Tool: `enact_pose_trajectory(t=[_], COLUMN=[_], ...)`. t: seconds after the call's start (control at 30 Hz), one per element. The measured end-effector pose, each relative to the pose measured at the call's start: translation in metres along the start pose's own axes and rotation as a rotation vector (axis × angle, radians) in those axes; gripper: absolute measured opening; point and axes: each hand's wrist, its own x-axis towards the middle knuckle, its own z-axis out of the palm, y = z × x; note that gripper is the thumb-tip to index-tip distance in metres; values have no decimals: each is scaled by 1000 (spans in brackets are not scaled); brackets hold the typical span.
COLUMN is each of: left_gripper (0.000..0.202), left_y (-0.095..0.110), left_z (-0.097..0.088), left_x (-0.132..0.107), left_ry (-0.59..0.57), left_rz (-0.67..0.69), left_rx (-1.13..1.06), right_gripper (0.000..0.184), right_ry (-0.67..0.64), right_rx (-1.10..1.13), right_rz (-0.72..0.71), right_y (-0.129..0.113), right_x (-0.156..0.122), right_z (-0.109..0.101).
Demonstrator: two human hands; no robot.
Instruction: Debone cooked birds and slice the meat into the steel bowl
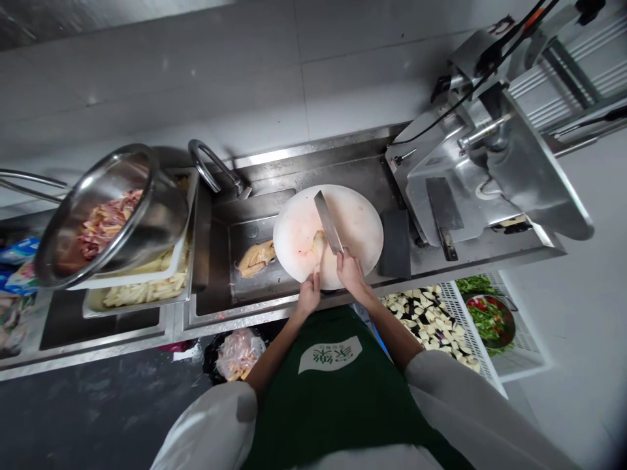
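My right hand (351,271) is closed round the handle of a cleaver (328,220), whose blade points away from me and to the left. It is held over a round white cutting board (362,225). A pale poultry leg (318,247) lies on the board just left of the blade. My left hand (309,294) pinches the near end of that leg at the board's front edge. Whether the blade touches the meat, I cannot tell. Left of the board, a yellowish piece of poultry (256,258) rests down in the sink basin (220,261).
A tilted steel bowl (166,222) of cut meat stands over trays of pale strips (147,291) at left, near the faucet (206,166). Right of the board are a dark block (395,245), a slicing machine (533,170) and another cleaver (443,205). Baskets of cut vegetables (431,320) sit below.
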Motion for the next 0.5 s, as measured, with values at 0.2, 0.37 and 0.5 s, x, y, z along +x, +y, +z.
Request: enact_pose_trajectory(t=[0.2, 0.37, 0.5], left_gripper=[47, 39, 36], left_y=[10, 3, 13], left_z=[-22, -12, -3], left_x=[1, 2, 9], left_ry=[-296, -53, 27], left_rz=[-216, -290, -96], left_rx=[-695, -177, 579], right_gripper=[38, 30, 30], right_ry=[13, -28, -24], right_rx=[-29, -62, -80], right_rz=[117, 123, 111], right_y=[35, 57, 62], right_x=[7, 0, -3], right_z=[-12, -1, 7])
